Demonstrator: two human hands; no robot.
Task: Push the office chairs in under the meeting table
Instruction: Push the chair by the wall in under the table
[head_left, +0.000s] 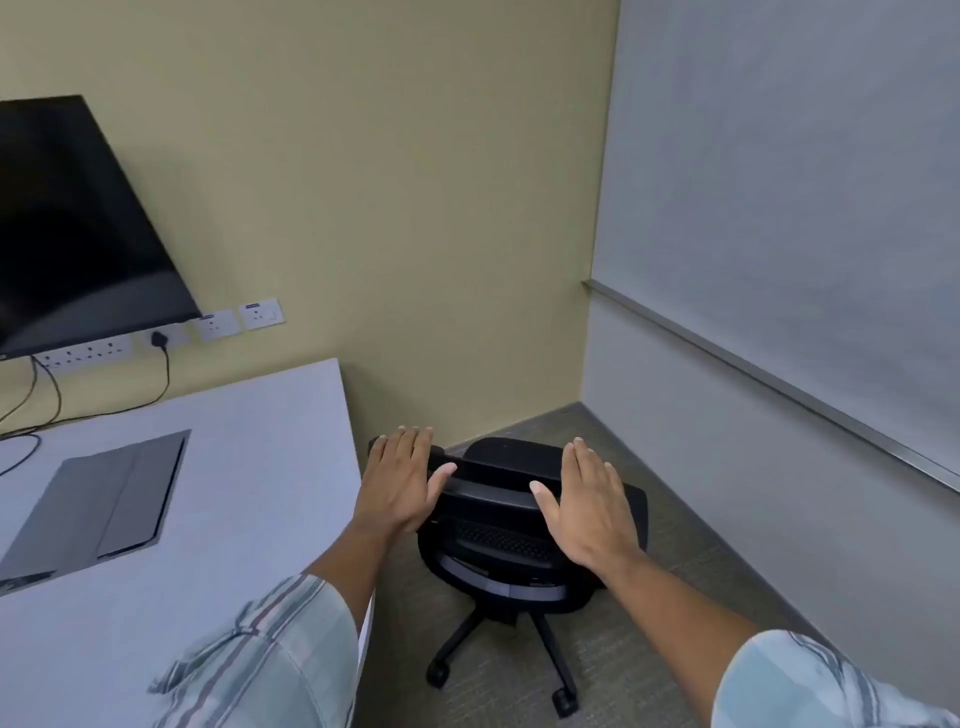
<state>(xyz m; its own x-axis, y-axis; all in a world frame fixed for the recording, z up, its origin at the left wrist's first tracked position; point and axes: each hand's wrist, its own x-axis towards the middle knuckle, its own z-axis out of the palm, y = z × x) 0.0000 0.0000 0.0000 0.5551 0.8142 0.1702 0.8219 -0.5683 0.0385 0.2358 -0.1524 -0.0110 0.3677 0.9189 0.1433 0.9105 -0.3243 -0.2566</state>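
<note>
Black mesh-backed office chair (511, 540) stood on grey carpet just right of smooth white worktop (249, 467) edge. Left grip (402, 480) and right grip (587, 506) spread flat, fingers open, over curved backrest top, clasping nothing.

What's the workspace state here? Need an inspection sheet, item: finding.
Surface: white meeting table, closed grey flap panel set in it.
Job's things: black office chair beside the table's edge, not tucked under.
Clutter: nothing seen.
Grippers: left hand and right hand open, palms down over the chair's back; contact unclear.
Cables: black cables from wall sockets onto the table.
Surroundings: dark screen, whiteboard, carpet.
</note>
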